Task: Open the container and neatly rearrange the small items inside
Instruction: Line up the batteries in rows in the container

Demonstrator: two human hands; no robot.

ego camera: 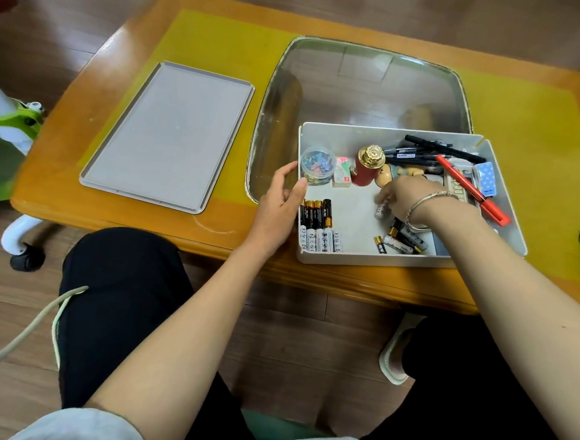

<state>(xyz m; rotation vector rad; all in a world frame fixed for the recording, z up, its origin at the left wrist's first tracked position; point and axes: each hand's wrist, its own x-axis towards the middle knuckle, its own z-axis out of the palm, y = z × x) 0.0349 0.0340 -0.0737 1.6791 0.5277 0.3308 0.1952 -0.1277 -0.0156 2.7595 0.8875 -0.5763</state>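
Left hand (280, 203) resting against the left wall of the container (375, 258), thumb hooked over its rim, fingers loosely spread along the outside, forearm bare and running back toward the lower left. Right hand (408, 197) reaching into the container from the right, knuckles up, fingers curled downward around a small battery (382, 210) near the middle of the floor. Thin bracelet (423, 203) circling the right wrist, bare forearm angled across the near right corner.
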